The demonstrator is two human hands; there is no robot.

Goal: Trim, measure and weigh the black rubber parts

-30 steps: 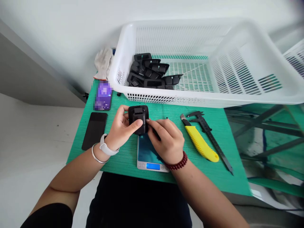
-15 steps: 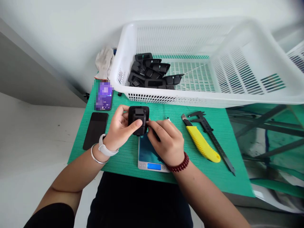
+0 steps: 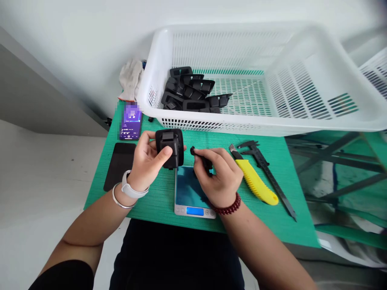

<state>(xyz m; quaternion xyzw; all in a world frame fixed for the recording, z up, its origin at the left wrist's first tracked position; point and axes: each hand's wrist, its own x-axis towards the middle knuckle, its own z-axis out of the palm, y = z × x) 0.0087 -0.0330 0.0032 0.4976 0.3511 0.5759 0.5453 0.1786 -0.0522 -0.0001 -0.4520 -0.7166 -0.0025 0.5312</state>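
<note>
My left hand (image 3: pixel 148 155) grips a black plastic housing (image 3: pixel 169 139), its thumb pressed on the near face and the other fingers behind. To the right of it, apart by a small gap, my right hand (image 3: pixel 220 171) pinches a small dark piece (image 3: pixel 192 150) between thumb and forefinger. More of something black shows under the curled fingers of that hand; its shape is mostly hidden. Below both hands lies a digital scale (image 3: pixel 193 187) with a blue-lit display, partly covered by the right hand.
A white slotted basket (image 3: pixel 242 123) holding several black plastic parts (image 3: pixel 193 90) stands behind. Right of the scale lie a yellow-handled utility knife (image 3: pixel 256 181) and a caliper (image 3: pixel 269 171). At left are a lit phone (image 3: pixel 131 125), a dark phone (image 3: pixel 119 165) and a knit glove (image 3: pixel 130 80).
My hands have moved apart. The left one has shifted slightly left and up with the housing; the right one has drawn back to the right with the small dark piece.
</note>
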